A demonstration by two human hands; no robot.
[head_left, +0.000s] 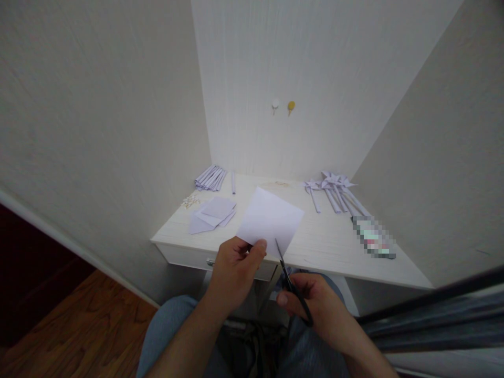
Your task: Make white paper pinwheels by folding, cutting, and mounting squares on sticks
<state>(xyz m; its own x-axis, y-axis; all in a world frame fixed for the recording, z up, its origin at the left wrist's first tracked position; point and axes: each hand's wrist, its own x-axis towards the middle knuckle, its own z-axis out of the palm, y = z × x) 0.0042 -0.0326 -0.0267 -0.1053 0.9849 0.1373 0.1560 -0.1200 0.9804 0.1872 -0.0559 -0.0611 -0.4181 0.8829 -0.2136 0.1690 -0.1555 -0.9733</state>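
Observation:
A square sheet of white paper [271, 216] is pinched by its near corner between the thumb and fingers of my left hand [238, 268]. My right hand [309, 302] grips black-handled scissors [290, 286], whose blades point up and meet the paper's lower right edge. How far the blades have cut in, I cannot tell. More paper squares [214, 212] lie in a loose pile on the table to the left. Rolled paper sticks [211, 178] are stacked behind that pile, with a single paper stick [233, 182] beside them.
Several paper pinwheels [334, 186] on sticks lie at the back right of the white table [315, 247]. A blurred-out item [373, 237] is near the right edge. Small pale bits [190, 201] lie at the left. Two hooks [291, 106] hang on the back wall.

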